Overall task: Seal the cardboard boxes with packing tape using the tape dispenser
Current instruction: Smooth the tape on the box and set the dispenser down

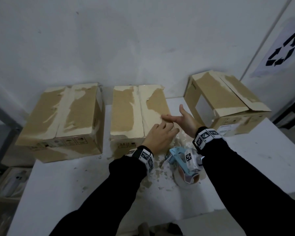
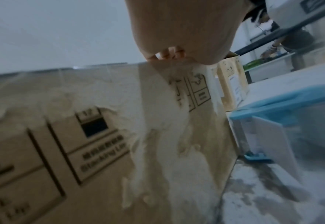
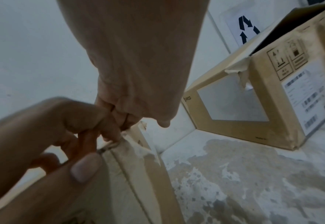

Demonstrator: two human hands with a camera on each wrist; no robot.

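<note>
Head view: my left hand [image 1: 157,137] and right hand [image 1: 180,119], fingers flat, press the middle box [image 1: 138,116]; tape dispenser [image 1: 186,160] idle, flaps may spring.

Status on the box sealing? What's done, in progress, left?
Done: the left box lies closed, whether freshly taped I cannot tell. In hand: both hands work the middle box at its right edge, left hand curled there, right hand flat. Left: the right box has a lifted flap; the tape dispenser lies untouched on the table.
</note>
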